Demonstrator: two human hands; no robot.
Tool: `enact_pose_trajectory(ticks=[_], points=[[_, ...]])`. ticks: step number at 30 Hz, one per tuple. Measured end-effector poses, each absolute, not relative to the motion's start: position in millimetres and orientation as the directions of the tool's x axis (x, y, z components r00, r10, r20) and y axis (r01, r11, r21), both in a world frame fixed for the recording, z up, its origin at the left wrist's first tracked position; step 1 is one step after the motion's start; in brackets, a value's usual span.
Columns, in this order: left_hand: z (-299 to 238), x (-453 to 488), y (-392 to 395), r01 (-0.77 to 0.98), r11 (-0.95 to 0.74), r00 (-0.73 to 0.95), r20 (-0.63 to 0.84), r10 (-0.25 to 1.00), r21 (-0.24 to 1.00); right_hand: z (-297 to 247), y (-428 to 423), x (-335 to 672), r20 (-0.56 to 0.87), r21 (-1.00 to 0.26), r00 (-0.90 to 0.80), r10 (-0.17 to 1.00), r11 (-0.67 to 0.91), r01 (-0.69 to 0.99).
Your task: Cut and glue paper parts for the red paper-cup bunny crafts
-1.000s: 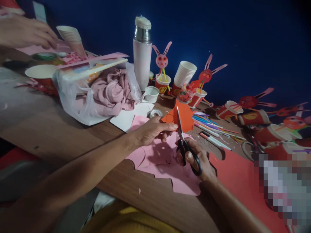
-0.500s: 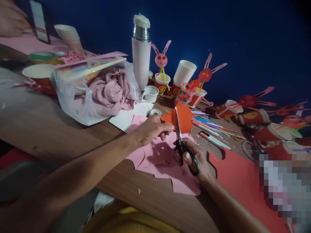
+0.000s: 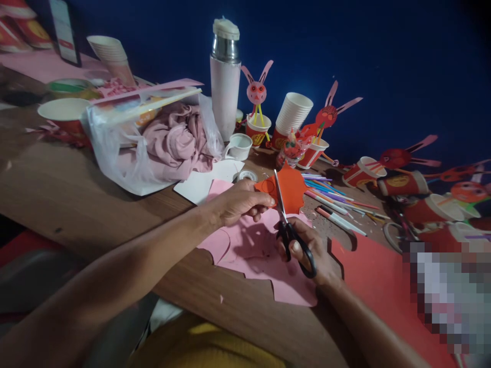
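Note:
My left hand (image 3: 245,200) pinches the left part of an orange sheet of paper (image 3: 292,186) that has wavy cut edges and a drawn circle near my thumb. Black-handled scissors (image 3: 281,204) are in my right hand (image 3: 305,245), with fingers and thumb through the loops. Their blades lie across the orange paper, pointing up and away from me. Below both hands, a pink sheet (image 3: 261,271) with cut edges lies on the wooden table (image 3: 126,204). To the right of my right hand is a red sheet (image 3: 372,276).
A plastic bag with pink cloth (image 3: 176,138) stands at the left, beside a tall flask (image 3: 224,87). Rabbit figures on paper cups (image 3: 259,125) line the back. Markers (image 3: 341,222) and coloured sticks (image 3: 326,189) lie right of the paper. A phone (image 3: 66,33) leans far left.
Another person's hand at the upper left has gone out of view, and red cups show there now. My hands keep nearly the same pose on the orange paper and scissors.

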State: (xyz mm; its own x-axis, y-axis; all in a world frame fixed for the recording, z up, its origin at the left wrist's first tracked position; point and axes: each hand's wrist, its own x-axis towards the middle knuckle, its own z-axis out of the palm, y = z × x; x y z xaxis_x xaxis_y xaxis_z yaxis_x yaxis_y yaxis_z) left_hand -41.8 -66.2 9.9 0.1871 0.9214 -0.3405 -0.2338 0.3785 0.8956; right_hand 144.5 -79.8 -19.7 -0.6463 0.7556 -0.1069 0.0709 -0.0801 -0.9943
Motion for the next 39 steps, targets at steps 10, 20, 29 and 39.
enact_pose_trajectory(ticks=[10, 20, 29, 39], points=[[7.7, -44.3, -64.8, -0.229, 0.394, 0.2, -0.354, 0.914, 0.89, -18.8, -79.3, 145.5, -0.137, -0.991, -0.644, 0.753, -0.102, 0.091], [8.3, -46.7, -64.1, -0.229, 0.421, 0.221, -0.374, 0.9, 0.878, -20.4, -79.5, 145.9, -0.161, -0.987, -0.628, 0.761, -0.114, 0.115], [-3.9, -38.4, -67.1, -0.275, 0.241, 0.198, -0.19, 0.961, 0.931, -15.3, -80.1, 143.0, -0.069, -0.992, -0.547, 0.834, 0.002, 0.129], [2.1, -35.8, -67.3, -0.226, 0.248, 0.037, -0.246, 0.968, 0.942, -23.6, -78.5, 143.3, -0.033, -0.997, -0.603, 0.797, 0.016, 0.076]])
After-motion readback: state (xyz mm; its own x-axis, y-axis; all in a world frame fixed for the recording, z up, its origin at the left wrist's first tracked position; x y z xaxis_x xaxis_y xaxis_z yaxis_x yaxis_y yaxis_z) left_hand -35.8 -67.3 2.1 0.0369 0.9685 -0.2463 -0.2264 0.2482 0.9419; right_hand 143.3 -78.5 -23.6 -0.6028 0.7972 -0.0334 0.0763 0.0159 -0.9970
